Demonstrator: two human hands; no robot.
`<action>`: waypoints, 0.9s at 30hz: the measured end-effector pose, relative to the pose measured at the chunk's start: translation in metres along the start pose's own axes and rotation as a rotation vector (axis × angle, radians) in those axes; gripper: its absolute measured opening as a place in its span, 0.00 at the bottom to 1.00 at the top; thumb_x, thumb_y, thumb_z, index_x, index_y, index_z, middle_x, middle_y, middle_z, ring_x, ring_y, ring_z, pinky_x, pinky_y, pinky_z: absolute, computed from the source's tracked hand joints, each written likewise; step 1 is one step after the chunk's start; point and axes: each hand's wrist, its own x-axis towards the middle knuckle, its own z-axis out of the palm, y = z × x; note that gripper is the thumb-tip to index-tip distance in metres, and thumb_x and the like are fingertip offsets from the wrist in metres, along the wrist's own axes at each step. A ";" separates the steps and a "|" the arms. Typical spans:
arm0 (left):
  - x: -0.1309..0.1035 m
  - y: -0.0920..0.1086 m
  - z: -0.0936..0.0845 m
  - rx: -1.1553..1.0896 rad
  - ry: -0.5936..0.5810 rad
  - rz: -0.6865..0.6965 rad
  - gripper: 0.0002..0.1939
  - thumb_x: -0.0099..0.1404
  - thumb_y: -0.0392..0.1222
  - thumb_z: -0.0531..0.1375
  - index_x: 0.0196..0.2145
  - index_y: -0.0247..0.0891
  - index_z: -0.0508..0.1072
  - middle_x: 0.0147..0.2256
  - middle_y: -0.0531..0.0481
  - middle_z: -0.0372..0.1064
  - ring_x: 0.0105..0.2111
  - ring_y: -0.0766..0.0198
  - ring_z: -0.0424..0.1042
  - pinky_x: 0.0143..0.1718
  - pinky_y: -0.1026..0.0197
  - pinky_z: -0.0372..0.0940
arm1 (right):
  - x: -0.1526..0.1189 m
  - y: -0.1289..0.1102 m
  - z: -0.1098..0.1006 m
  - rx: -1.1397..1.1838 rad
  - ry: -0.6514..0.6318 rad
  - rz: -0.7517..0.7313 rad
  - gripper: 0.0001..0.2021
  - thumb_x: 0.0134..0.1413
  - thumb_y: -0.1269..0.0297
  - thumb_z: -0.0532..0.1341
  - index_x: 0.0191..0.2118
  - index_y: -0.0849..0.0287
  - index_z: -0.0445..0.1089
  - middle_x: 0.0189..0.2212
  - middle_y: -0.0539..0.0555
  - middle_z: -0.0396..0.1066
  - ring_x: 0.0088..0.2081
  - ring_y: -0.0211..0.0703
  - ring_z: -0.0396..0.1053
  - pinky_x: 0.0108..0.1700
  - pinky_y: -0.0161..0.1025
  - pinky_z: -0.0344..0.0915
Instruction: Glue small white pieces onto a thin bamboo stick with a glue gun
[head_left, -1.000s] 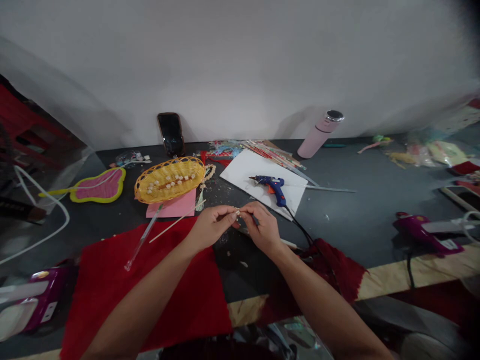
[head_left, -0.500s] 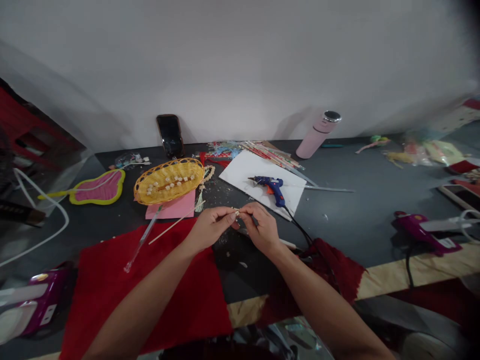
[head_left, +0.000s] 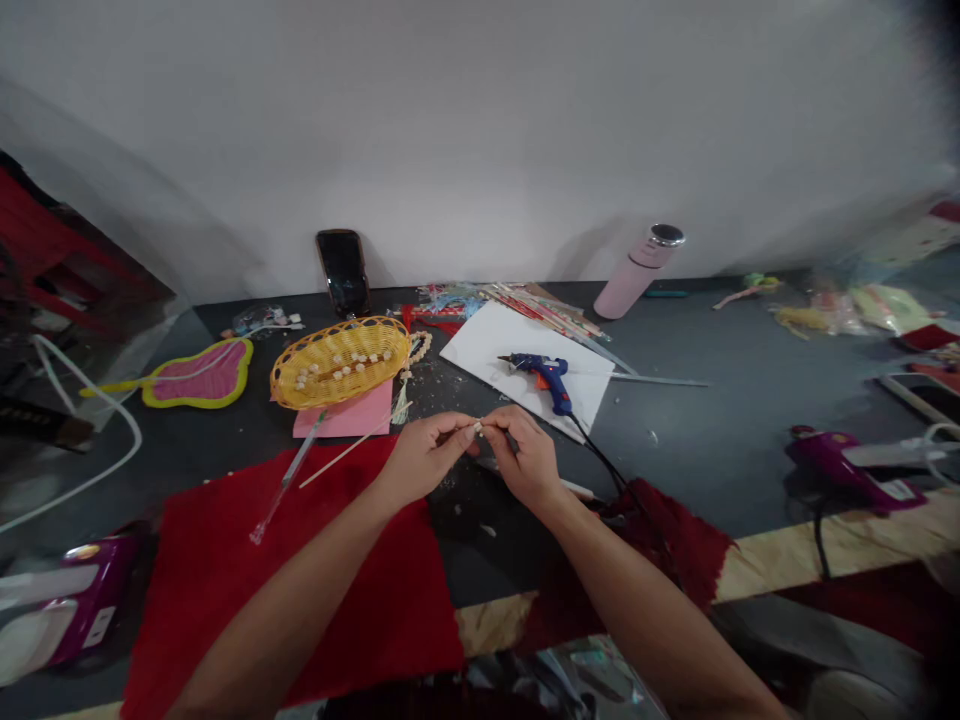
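Fingertip to fingertip, my left hand and my right hand pinch a tiny cream-coloured piece between them, above the dark tabletop. Its exact kind is too small to make out, and the fingers cover much of it. Beyond my left hand stands a yellow woven basket holding several small cream pieces. A beaded string with a pale tassel lies at its right end. Past my right hand, a blue hot glue gun rests on a white board.
A red cloth lies under my left forearm, with a thin wooden stick and clear plastic tube near its top edge. A phone and pink bottle stand by the wall. The glue gun's cord runs beside my right wrist.
Both hands stay pinched together in nearly the same place. The small piece shows slightly differently between the fingertips, and the whole view has shifted slightly.
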 end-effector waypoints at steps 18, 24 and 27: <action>0.000 0.001 -0.001 0.021 0.012 -0.015 0.15 0.62 0.47 0.53 0.35 0.38 0.76 0.32 0.49 0.75 0.35 0.62 0.72 0.39 0.63 0.63 | 0.001 0.000 0.000 0.022 0.010 -0.023 0.05 0.58 0.70 0.54 0.34 0.57 0.66 0.30 0.51 0.67 0.34 0.39 0.65 0.37 0.36 0.63; 0.000 0.003 -0.001 -0.057 -0.015 -0.025 0.16 0.63 0.47 0.53 0.35 0.36 0.76 0.30 0.49 0.75 0.34 0.62 0.71 0.38 0.63 0.62 | 0.000 -0.001 0.000 0.021 0.019 -0.028 0.05 0.58 0.70 0.54 0.34 0.57 0.66 0.29 0.51 0.67 0.33 0.39 0.65 0.36 0.36 0.63; 0.000 0.003 -0.001 -0.069 -0.026 -0.024 0.16 0.63 0.47 0.52 0.35 0.36 0.77 0.30 0.50 0.74 0.33 0.63 0.71 0.37 0.64 0.62 | -0.001 0.000 0.000 0.011 0.019 -0.020 0.05 0.58 0.70 0.54 0.34 0.57 0.66 0.30 0.51 0.67 0.34 0.39 0.66 0.37 0.36 0.63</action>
